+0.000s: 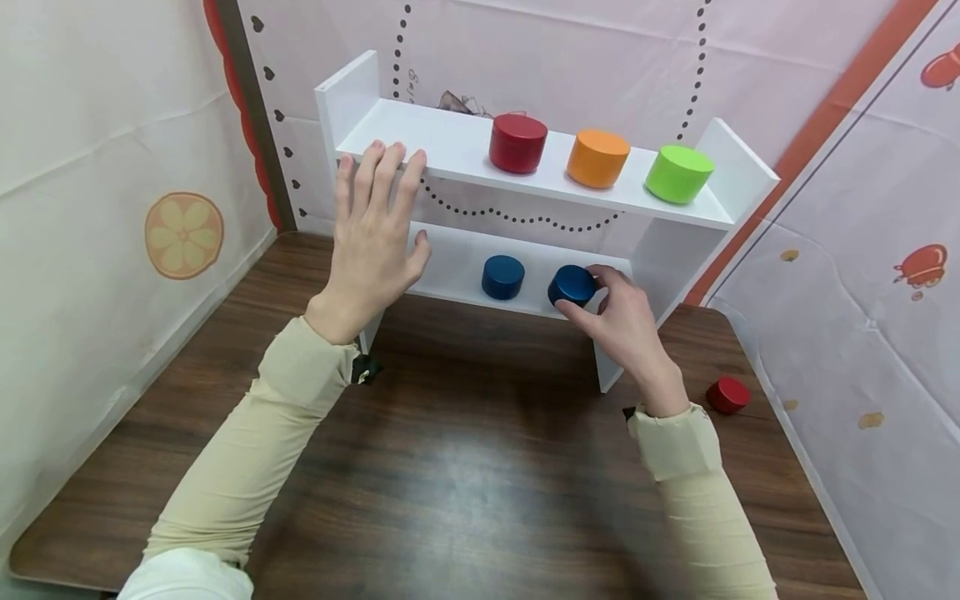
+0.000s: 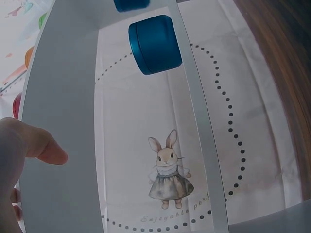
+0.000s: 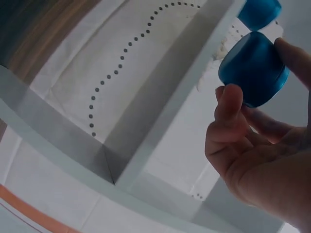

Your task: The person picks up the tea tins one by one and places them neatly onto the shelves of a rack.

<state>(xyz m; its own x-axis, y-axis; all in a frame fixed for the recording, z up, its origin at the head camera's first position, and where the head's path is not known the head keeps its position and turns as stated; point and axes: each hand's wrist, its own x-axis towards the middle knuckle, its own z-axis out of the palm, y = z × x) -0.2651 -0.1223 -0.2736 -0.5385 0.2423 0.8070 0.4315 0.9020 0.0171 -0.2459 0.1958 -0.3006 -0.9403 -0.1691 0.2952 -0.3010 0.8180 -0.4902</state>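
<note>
The right hand (image 1: 626, 321) pinches a blue tin (image 1: 572, 285) between thumb and fingers at the front edge of the lower board of a white shelf (image 1: 738, 171), toward its right end. In the right wrist view the tin (image 3: 253, 69) sits at the fingertips (image 3: 228, 99), tilted, with the thumb on one side and the fingers curled round the other. A second blue tin (image 1: 502, 277) stands just to its left on the same board, near but apart from it; the left wrist view shows it (image 2: 154, 43) from the side. The left hand (image 1: 375, 229) lies flat and relaxed against the shelf's left part, its straight fingers resting on the front edge of the top board and its thumb near the lower one, holding nothing; it is well apart from the held tin, with the second tin between them. On the top board stand a red tin (image 1: 517, 143), an orange tin (image 1: 597, 158) and a green tin (image 1: 678, 173) in a row. The shelf stands on a dark wooden table (image 1: 465, 467), where a small red tin (image 1: 727, 394) lies to the right, beside the right wrist.
</note>
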